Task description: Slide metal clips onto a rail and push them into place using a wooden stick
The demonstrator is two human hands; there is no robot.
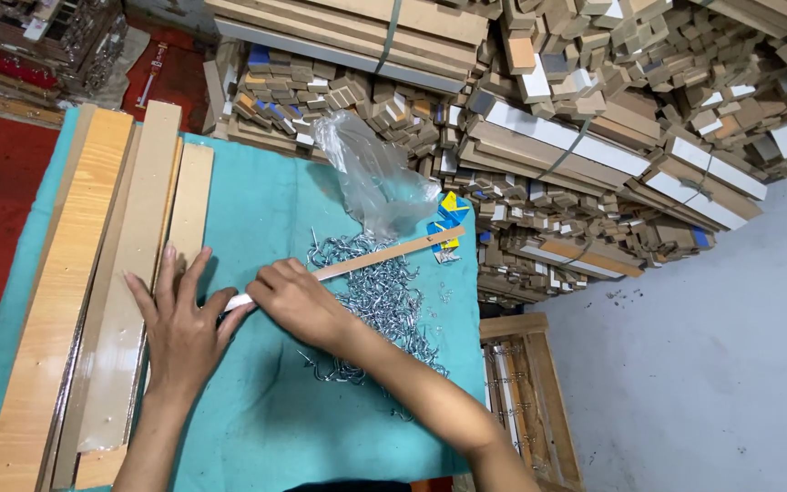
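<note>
Plainly, both hands worked one thin wooden strip (384, 254) on the teal-covered tabletop (266, 419).

Right hand (295, 303) was closed over the strip's near end; left hand (178, 321) lay flat with fingers spread at its white tip, gripping nothing. The strip ran toward two o'clock over a heap of metal screw hooks (380, 301), a clear plastic bag (371, 178) beyond. It looked light, stiff, yet slim enough to flex or snap; best held near the end. Long boards (93, 292) lay at nine o'clock.

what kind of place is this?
Likely a small woodworking or furniture-parts workshop: heaps of cut wood offcuts, long laminated boards on a teal cloth, and a pile of metal screw hooks by the hands.
</note>
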